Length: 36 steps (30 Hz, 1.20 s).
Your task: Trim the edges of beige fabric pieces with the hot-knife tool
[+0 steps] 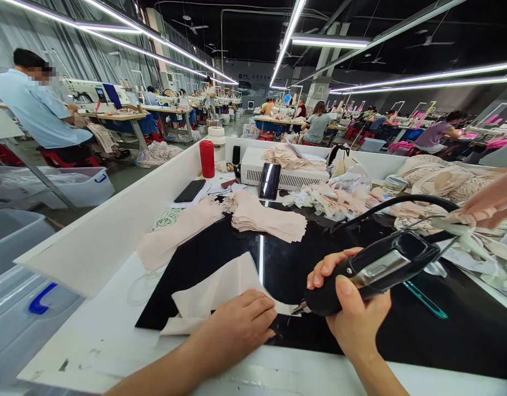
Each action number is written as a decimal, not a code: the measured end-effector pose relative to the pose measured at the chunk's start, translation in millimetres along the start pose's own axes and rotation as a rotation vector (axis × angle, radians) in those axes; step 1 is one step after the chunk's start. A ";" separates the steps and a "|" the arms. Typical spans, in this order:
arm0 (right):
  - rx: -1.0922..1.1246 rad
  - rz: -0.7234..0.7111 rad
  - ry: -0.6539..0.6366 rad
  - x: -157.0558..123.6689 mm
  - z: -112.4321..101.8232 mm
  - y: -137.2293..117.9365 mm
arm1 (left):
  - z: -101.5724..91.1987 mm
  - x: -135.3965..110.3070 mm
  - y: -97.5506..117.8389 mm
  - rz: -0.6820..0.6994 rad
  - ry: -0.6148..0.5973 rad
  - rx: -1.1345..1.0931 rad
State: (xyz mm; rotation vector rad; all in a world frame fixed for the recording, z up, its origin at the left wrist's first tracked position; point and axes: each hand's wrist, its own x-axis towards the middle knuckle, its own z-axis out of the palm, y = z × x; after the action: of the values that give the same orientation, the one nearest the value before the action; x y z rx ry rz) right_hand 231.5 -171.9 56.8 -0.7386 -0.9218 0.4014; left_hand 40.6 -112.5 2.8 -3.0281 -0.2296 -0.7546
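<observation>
My left hand lies flat over a pale beige fabric piece, its fingers close together and pressing the cloth down. My right hand is closed around a black corded handheld tool with a silver panel on its side. The tool's narrow metal tip points left and meets the fabric's thin right-hand end, just beyond my left fingertips. Beneath the fabric is a glossy black board. Farther back on it sits a stack of cut beige fabric pieces.
Fabric scraps heap up at the right back. A black cable arches from the tool. A teal tool lies right of my hand. Behind stand a white vented box, a phone and a red cup. A low white wall edges the table.
</observation>
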 end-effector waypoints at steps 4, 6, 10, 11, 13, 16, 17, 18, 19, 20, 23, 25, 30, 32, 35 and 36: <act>-0.005 -0.002 -0.004 0.3 0.1 1.3 | 2.3 -0.9 -0.6 -0.008 0.010 -0.029; -0.018 -0.003 -0.008 -0.3 -0.2 1.8 | 2.3 -1.1 0.0 -0.003 0.009 -0.031; -0.050 0.010 0.000 -0.6 -1.2 2.6 | -5.2 -0.9 -0.1 -0.041 0.006 -0.101; -0.054 0.010 0.000 0.3 -1.8 3.2 | -8.5 -1.2 -1.7 -0.070 0.003 -0.132; -0.058 0.000 -0.001 4.2 -4.1 5.2 | -15.6 -3.2 -8.4 -0.131 0.001 -0.169; -0.073 -0.021 0.010 14.8 -9.8 10.9 | -24.4 -10.7 -25.3 -0.187 0.000 -0.138; -0.080 -0.023 0.021 19.2 -11.8 13.3 | -26.6 -14.3 -31.1 -0.193 -0.005 -0.121; -0.086 -0.023 0.034 23.6 -13.5 15.7 | -28.5 -18.2 -36.1 -0.197 -0.015 -0.110; -0.090 -0.021 0.050 27.8 -14.8 18.0 | -30.2 -22.2 -39.7 -0.199 -0.031 -0.106; -0.092 -0.019 0.066 31.6 -15.6 19.9 | -31.6 -25.8 -41.4 -0.197 -0.044 -0.104; -0.076 -0.017 0.101 38.3 -13.7 22.7 | -35.3 -33.3 -33.3 -0.222 -0.069 -0.102; -0.051 -0.015 0.102 38.4 -9.5 22.0 | -38.0 -33.9 -20.1 -0.272 -0.098 -0.113; -0.012 0.012 0.044 30.3 3.0 18.3 | -52.0 -21.1 5.4 -0.435 -0.276 -0.190; -0.005 0.018 0.034 27.2 6.5 18.4 | -58.6 -11.0 3.8 -0.483 -0.338 -0.224; -0.007 0.013 0.022 24.4 10.5 20.5 | -61.1 8.1 -10.9 -0.464 -0.315 -0.205; -0.008 0.010 0.019 23.8 11.9 21.4 | -59.1 14.6 -17.9 -0.417 -0.285 -0.205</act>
State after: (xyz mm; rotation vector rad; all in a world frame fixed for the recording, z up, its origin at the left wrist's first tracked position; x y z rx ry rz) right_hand 234.8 -138.0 59.5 -0.7534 -0.9024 0.3986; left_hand 23.2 -95.6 61.4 -3.3179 -0.8595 -0.3659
